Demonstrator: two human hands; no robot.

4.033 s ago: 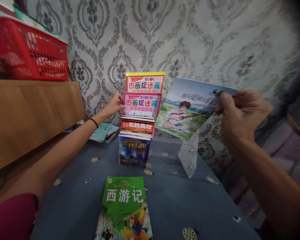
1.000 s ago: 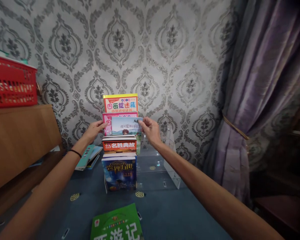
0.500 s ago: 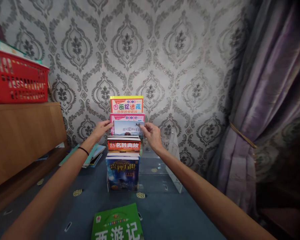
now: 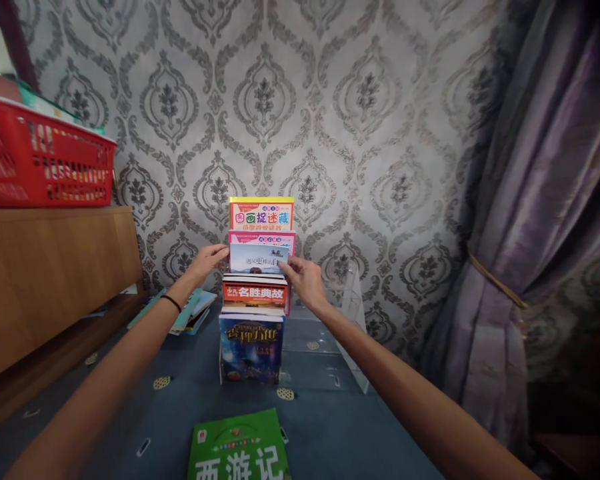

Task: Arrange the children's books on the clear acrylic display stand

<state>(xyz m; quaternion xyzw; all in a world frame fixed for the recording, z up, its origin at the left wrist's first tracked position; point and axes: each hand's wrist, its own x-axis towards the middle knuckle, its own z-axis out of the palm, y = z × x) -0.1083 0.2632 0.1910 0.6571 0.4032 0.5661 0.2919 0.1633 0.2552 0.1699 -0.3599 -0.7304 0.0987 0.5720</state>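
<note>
A pale-blue book [image 4: 253, 257] stands among other books in a clear tiered rack [image 4: 353, 327]. My right hand [image 4: 306, 279] pinches its right edge between thumb and fingers. At its left edge are the fingertips of my left hand [image 4: 206, 262], closed against the side. Behind it rise a pink-bordered book [image 4: 265, 237] and a yellow-topped book [image 4: 261, 217]. In front stand a book with a red title band [image 4: 255, 293] and a dark-blue book [image 4: 251, 350]. The lower part of the pale-blue book is hidden.
A green book [image 4: 240, 447] lies flat on the dark-blue surface [image 4: 350, 440] near me. Several thin books [image 4: 195, 313] lie left of the rack. A red basket [image 4: 55, 157] sits on a wooden cabinet [image 4: 55, 280]. A purple curtain [image 4: 500, 333] hangs at right.
The whole scene sits slightly further right in view. Against the pink-bordered book behind, the pale-blue book and my right hand have shifted a little left.
</note>
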